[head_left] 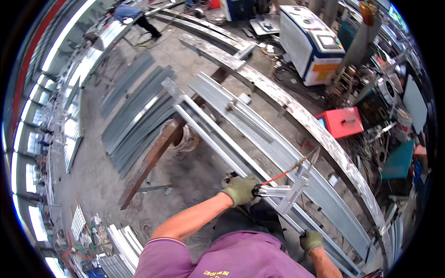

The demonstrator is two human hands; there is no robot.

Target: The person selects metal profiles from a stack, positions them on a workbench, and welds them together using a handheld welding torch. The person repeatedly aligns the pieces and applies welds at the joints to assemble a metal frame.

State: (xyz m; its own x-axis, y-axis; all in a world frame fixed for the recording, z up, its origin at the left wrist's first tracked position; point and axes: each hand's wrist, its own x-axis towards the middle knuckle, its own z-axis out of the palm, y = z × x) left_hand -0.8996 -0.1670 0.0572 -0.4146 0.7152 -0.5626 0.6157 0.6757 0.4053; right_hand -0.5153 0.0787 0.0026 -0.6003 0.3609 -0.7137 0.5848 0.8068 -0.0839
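My left hand [239, 190], in an olive-green work glove, is closed at the black end of a silver metal fixture [291, 193]; the glove hides most of its fingers. An orange-red cord [277, 178] runs from that black end up to the fixture's pointed far tip. The fixture lies across a long grey steel channel [220, 147], which slants from the upper left to the lower right. Farther down, my right hand [311, 241], gloved alike, is wrapped round the channel's near edge. A wider galvanized steel profile [278, 144] lies parallel just beyond.
A rusty beam [150, 164] and a bucket [186, 139] stand under the channel's far end. Stacked steel strips [139, 111] lie at left. A whitish long beam [296, 109] curves past on the right, before a white machine cabinet [309, 44] and red box [342, 123]. Another person [134, 16] bends over far off.
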